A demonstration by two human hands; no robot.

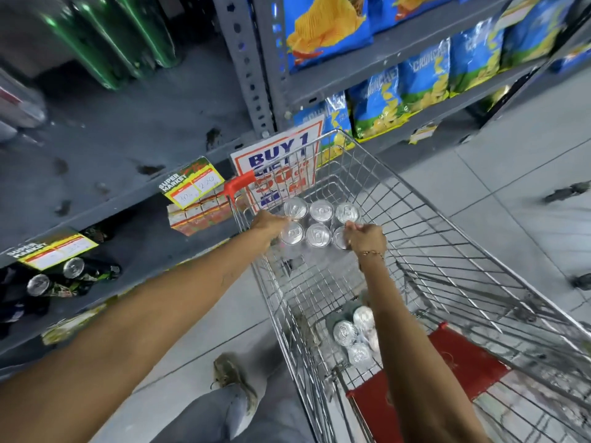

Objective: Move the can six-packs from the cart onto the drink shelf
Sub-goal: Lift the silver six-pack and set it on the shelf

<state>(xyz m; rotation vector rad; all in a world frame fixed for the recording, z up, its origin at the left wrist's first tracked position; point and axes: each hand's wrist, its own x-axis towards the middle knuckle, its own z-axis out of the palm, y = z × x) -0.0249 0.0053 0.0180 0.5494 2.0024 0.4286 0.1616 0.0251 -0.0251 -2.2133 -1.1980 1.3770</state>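
Six-pack [316,223] of six silver cans sits at far end of wire cart [415,219] | our left hand [270,223] and right hand [366,236] grasp its sides | near: three more cans [355,335] | sign [278,161] reads "BUY 1" | two tags [192,182] read "SUPER MARKET"

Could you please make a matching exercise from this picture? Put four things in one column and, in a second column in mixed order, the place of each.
Things:
1. six-pack
2. second pack of cans
3. green bottles
4. crisp bags

Places:
A. on the shelves right of the grey upright
B. low in the cart, near the red seat flap
C. between the left hand and the right hand
D. at the back of the upper left shelf

Pairs: 1-C, 2-B, 3-D, 4-A
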